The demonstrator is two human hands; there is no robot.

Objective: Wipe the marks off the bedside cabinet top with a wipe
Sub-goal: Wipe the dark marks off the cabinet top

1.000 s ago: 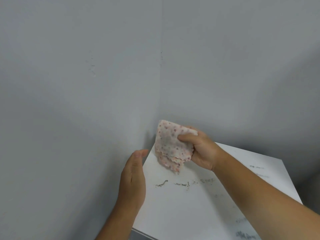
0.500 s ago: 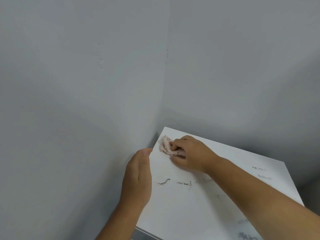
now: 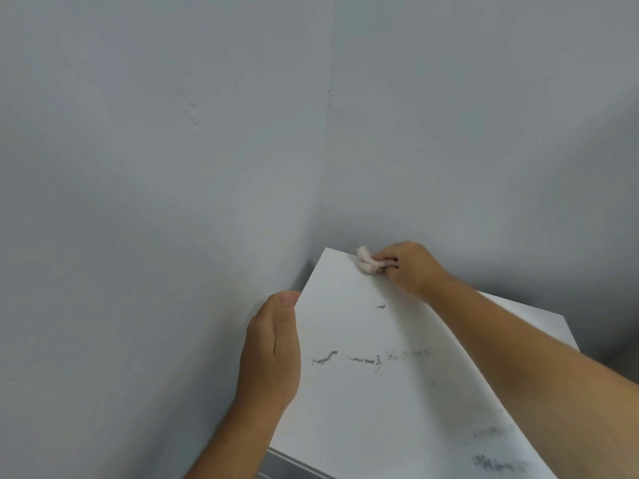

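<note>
The white cabinet top (image 3: 349,402) fills the lower right of the head view and stands in a wall corner. Dark smudged marks (image 3: 359,359) run across its middle, a small spot (image 3: 381,307) lies further back, and fainter marks (image 3: 498,461) sit near the front right. My right hand (image 3: 411,267) presses a bunched pink patterned wipe (image 3: 368,262) onto the top near its far edge. My left hand (image 3: 271,350) rests flat against the cabinet's left edge, fingers together, holding nothing.
Grey walls (image 3: 173,202) meet in a corner right behind and to the left of the cabinet. The front edge of the cabinet (image 3: 294,461) shows at the bottom, with a drawer line under it.
My right hand brought the wipe down from the air onto the top, bunched it up, then slid it toward the far edge. The left hand stayed on the left edge.
</note>
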